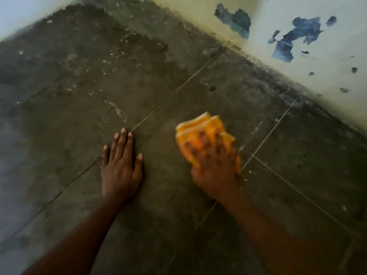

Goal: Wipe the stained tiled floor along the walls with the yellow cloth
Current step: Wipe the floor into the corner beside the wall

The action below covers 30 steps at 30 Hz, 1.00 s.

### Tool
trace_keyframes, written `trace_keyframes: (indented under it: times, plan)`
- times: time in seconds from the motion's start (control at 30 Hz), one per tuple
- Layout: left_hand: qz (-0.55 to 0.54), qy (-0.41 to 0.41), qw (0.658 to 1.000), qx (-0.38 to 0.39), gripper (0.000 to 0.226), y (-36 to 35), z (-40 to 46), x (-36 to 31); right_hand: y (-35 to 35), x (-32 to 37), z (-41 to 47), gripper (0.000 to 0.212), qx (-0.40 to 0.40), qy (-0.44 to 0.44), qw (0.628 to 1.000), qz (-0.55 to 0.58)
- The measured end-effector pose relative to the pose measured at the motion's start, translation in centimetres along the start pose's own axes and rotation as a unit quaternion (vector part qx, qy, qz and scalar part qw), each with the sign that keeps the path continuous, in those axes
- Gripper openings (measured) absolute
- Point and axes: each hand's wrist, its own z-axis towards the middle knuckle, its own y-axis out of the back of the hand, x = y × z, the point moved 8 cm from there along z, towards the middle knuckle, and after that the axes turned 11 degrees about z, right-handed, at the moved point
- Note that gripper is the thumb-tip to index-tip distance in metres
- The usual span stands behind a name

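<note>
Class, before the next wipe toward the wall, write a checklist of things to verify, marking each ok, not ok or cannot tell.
1. Right hand pressing the cloth flat on the floor: ok.
2. Left hand braced flat on the floor, apart from the cloth: ok.
3. Path from cloth to wall free of objects: ok.
4. Floor strip along the wall clean: not ok, dark grime there.
5. Cloth clean enough: not ok, brown marks show.
6. Cloth damp: cannot tell.

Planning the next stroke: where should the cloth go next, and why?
Probably push the yellow cloth under the right hand forward toward the wall: the dark grimy strip along its base looks unwiped, while the left hand braces flat on the floor.
</note>
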Motion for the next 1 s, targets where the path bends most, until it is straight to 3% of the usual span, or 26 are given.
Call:
trace_keyframes:
  times: [0.07, 0.17, 0.23, 0.33, 0.43, 0.5, 0.6, 0.67, 0.73, 0.8, 0.9, 1.0]
  plan:
    - [0.0, 0.001, 1.0, 0.002, 0.071, 0.1, 0.0, 0.3, -1.4, 3.5, -5.7, 0.084, 0.052, 0.119, 0.992, -0.01]
    - [-0.007, -0.003, 1.0, 0.011, 0.072, 0.1, 0.1, 0.1, 0.2, 1.3, -9.3, 0.088, 0.075, 0.23, 0.97, -0.037]
    - [-0.004, -0.005, 1.0, 0.013, 0.071, -0.5, 0.0, -0.1, 1.8, -4.1, -7.2, 0.087, 0.057, 0.188, 0.977, -0.078]
    - [0.012, -0.009, 1.0, 0.007, 0.071, -0.7, 0.0, 0.4, 5.4, -11.4, -0.2, 0.077, -0.009, -0.022, 0.998, -0.054]
    - [0.011, -0.004, 1.0, 0.005, 0.071, -0.6, 0.0, 0.1, 5.2, -11.9, 4.3, 0.078, -0.017, -0.13, 0.991, -0.014]
    - [0.013, 0.002, 1.0, 0.005, 0.072, -0.3, -0.2, -0.3, 3.3, -7.9, 3.3, 0.078, -0.012, -0.092, 0.996, -0.016]
    - [0.035, 0.015, 0.999, 0.001, 0.072, 0.6, 0.2, -0.7, 1.1, -1.7, -2.8, 0.079, 0.027, 0.049, 0.998, -0.025]
    - [0.037, -0.003, 0.999, -0.003, 0.068, 1.1, 2.0, -2.0, 2.0, -2.8, -4.2, 0.081, 0.029, 0.11, 0.993, -0.028]
    - [0.018, -0.064, 0.998, -0.004, 0.064, 0.8, 4.5, -4.8, 3.7, -6.9, -2.6, 0.083, -0.002, 0.078, 0.996, -0.041]
    - [-0.006, -0.097, 0.995, 0.003, 0.062, 0.2, 6.7, -7.4, 5.6, -12.0, 0.9, 0.079, -0.044, -0.026, 0.998, -0.043]
    - [0.019, -0.059, 0.998, -0.003, 0.059, -1.4, 7.7, -8.0, 6.2, -15.8, 7.4, 0.083, -0.048, -0.17, 0.984, -0.004]
    - [0.016, -0.059, 0.998, -0.009, 0.058, -1.0, 7.5, -8.4, 5.9, -13.7, 9.3, 0.078, -0.065, -0.206, 0.976, 0.004]
